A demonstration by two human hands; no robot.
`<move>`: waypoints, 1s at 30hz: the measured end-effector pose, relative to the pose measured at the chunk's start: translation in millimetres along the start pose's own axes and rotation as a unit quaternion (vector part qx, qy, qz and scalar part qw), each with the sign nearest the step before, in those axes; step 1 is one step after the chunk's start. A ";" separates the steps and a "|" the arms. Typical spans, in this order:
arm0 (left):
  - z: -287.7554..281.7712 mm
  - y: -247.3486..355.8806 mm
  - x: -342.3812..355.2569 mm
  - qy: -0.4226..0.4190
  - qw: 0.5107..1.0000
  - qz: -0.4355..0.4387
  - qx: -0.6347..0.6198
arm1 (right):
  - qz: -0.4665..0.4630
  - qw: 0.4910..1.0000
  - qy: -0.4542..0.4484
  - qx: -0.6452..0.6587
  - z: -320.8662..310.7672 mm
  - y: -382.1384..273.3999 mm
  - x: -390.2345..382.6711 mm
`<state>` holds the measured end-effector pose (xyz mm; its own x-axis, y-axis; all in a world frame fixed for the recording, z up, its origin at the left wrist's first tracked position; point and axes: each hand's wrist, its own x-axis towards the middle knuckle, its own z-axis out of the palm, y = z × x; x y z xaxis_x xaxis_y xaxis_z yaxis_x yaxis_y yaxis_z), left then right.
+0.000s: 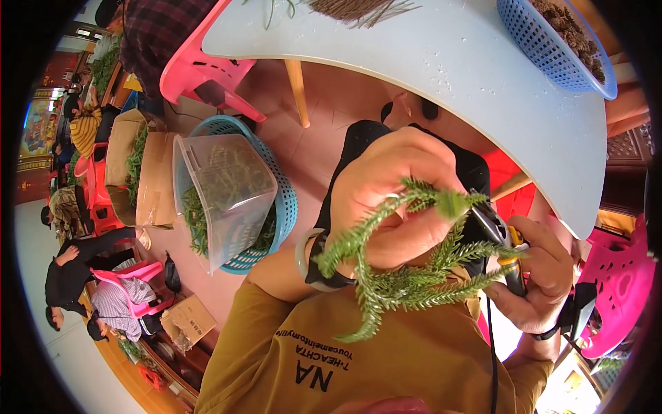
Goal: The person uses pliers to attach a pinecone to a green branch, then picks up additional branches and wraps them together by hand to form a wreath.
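Observation:
In front of my chest, my left hand [386,165] is closed around a green artificial pine sprig [407,286]. Its needle-covered branches curl below the fingers and spread toward the right. My right hand [545,269] grips a pair of pliers [491,224] with yellow and black handles. The jaws point up and left, close to the sprig's top end beside my left fingers. Whether the jaws touch the sprig I cannot tell, since leaves and fingers overlap there.
Ahead curves a white table [441,62], holding brown stems [358,8] and a blue basket [531,48] of pine cones. Left on the floor are a clear bin [227,207], a teal basket [286,200] and a cardboard box [155,179] with greenery. Several people sit or stand farther left.

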<state>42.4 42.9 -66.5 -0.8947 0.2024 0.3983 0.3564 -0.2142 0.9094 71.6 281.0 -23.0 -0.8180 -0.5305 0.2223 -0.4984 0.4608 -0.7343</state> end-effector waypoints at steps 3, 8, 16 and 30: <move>-2.1 -1.3 0.4 0.002 0.997 0.055 0.050 | -0.004 1.000 0.009 -0.006 2.6 -1.4 0.2; -4.8 2.3 0.3 0.007 0.984 0.096 0.148 | -0.003 1.000 0.029 -0.012 8.4 -2.6 -0.3; -5.8 2.3 -0.6 0.015 0.979 0.102 0.175 | 0.006 0.998 0.037 -0.045 13.0 -6.9 0.7; -5.8 7.7 6.8 -0.057 0.787 -0.428 -0.441 | -0.061 0.991 0.029 -0.116 0.6 23.3 9.6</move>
<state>37.5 37.1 -57.5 -0.6565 0.7074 -0.2618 -0.7348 -0.5213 0.4339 52.3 286.2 -38.3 -0.7596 -0.5530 0.3423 -0.6414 0.5503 -0.5346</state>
